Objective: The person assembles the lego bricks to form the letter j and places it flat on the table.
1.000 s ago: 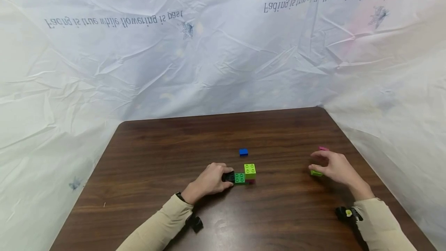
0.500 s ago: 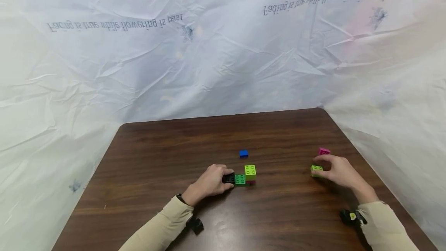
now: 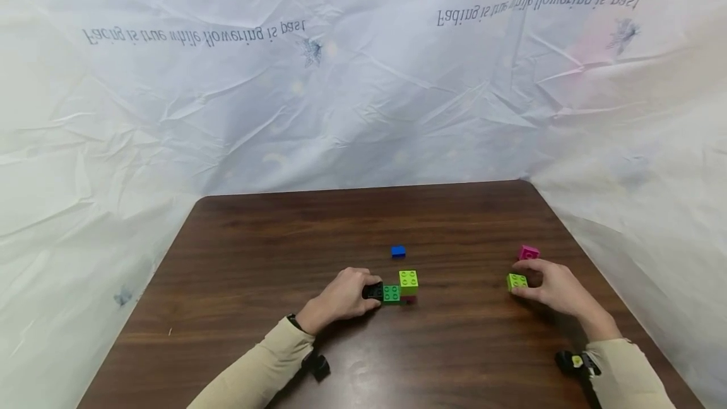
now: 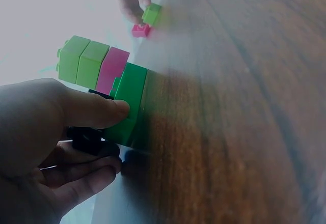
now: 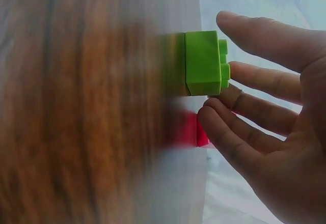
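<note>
My left hand (image 3: 341,295) grips a built piece of toy bricks by its black brick (image 3: 372,290). In the left wrist view the thumb presses on the piece's dark green brick (image 4: 133,89), and a pink brick (image 4: 112,71) topped by two lime bricks (image 4: 91,63) rises from its far end. On the right, my right hand (image 3: 556,286) hovers around a loose lime brick (image 3: 517,282) standing on the table. Its thumb and fingers are spread, with a gap between thumb and brick in the right wrist view. A loose pink brick (image 3: 529,252) lies just beyond these fingers.
A small blue brick (image 3: 398,251) lies behind the built piece on the brown wooden table (image 3: 272,238). Pale printed sheeting (image 3: 352,106) hangs behind the table and along both sides. A black strap device (image 3: 570,361) sits at the right wrist.
My right hand has drawn slightly toward me, bringing more of the pink brick and the loose lime brick into sight. The left hand keeps its grip on the built piece.
</note>
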`<state>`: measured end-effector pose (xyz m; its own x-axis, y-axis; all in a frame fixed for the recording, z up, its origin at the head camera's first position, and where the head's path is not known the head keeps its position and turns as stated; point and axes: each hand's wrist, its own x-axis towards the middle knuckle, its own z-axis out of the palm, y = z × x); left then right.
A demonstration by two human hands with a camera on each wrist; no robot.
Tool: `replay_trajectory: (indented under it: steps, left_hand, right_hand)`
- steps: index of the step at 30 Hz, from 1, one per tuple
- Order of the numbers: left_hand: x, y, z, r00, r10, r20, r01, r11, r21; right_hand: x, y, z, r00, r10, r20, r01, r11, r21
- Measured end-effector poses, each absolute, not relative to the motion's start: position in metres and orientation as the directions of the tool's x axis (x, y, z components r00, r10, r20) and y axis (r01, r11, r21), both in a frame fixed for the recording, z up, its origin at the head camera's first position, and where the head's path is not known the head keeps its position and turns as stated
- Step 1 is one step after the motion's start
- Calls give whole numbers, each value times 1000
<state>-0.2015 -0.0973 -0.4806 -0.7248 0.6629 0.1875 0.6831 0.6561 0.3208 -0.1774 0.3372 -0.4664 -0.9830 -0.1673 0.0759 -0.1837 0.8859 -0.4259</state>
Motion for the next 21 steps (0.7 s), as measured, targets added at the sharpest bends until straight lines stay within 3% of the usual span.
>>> replay_trajectory:
  steps: [21]
  left_hand:
    - [-197,-93,-477,-731,660,175,676,664,321]
  right_hand:
    - [-180,339,-466,-973,-223,61,-229,893,-388]
